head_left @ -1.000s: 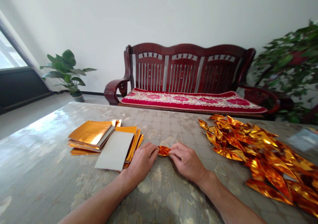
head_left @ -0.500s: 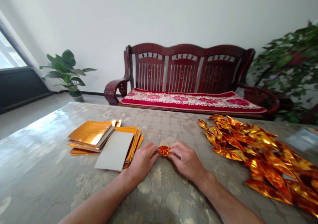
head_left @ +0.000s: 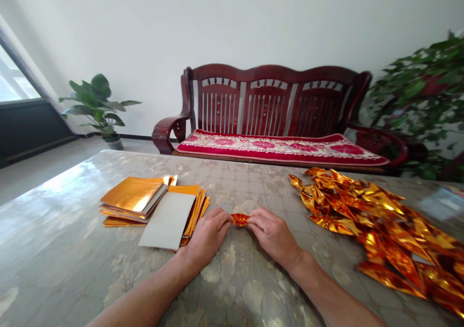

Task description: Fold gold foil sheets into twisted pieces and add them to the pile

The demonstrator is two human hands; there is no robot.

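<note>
A small piece of folded gold foil paper [head_left: 239, 219] lies pinched between both my hands low over the table [head_left: 65, 249]. My left hand [head_left: 208, 236] grips its left end with thumb and fingers. My right hand [head_left: 272, 235] grips its right end the same way. Most of the piece is hidden by my fingers. To the left lies a stack of flat gold foil sheets [head_left: 135, 197], with one sheet [head_left: 168, 219] turned white side up on top. To the right spreads a heap of folded gold foil pieces [head_left: 377, 225].
The table has a patterned glossy cover. Behind it stands a dark red wooden bench [head_left: 271, 109] with a red flowered cushion. A potted plant [head_left: 97, 105] stands on the floor at the far left, and a leafy plant [head_left: 424, 95] at the right.
Half a second ago the foil piece looked bunched up between my fingertips; now it is stretched out flatter again. My hands have hardly moved.
</note>
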